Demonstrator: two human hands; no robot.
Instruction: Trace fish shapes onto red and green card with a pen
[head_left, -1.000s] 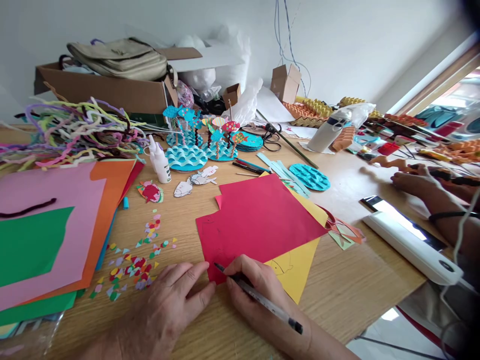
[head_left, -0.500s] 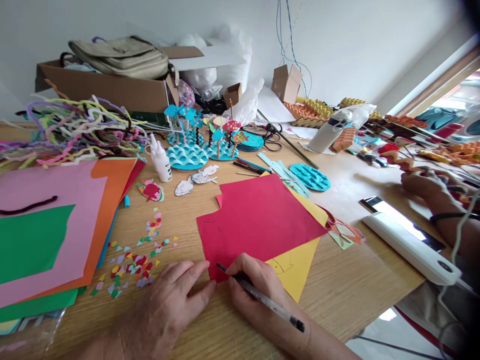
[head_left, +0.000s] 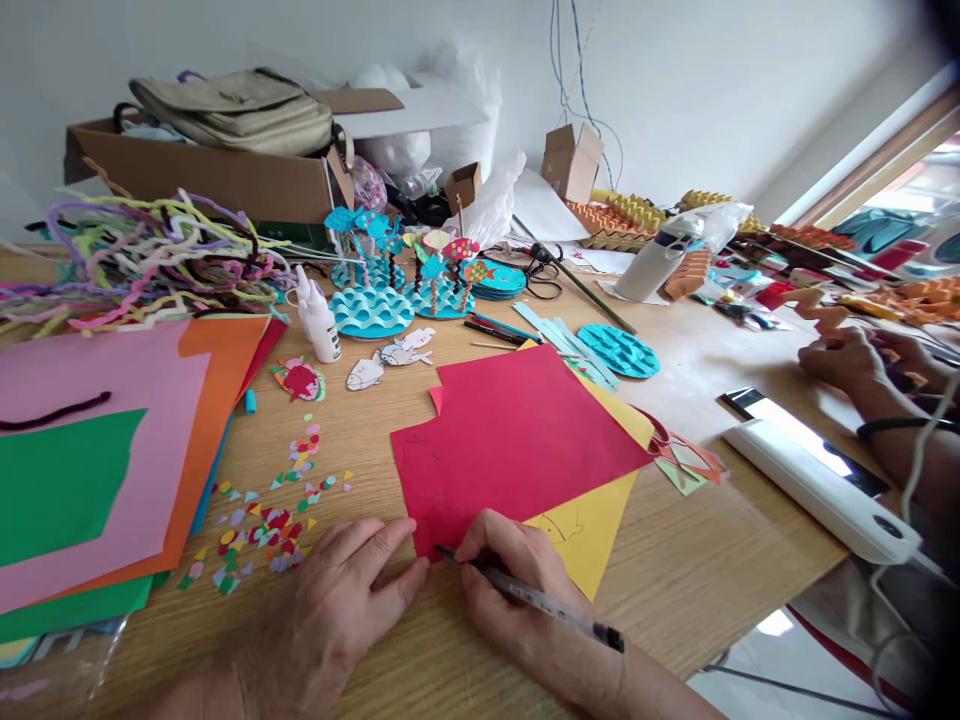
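Here, the red paper (head_left: pixel 517 430) lies in the middle of the frame, partly over the yellow paper (head_left: pixel 589 540). The left hand (head_left: pixel 337 600) touches the red paper's bottom corner, maybe so it won't slide; its fingers are a bit apart and grip nothing. The right hand (head_left: pixel 529 555) pinches the pen (head_left: pixel 547 602) near its tip, probably to steer it well.
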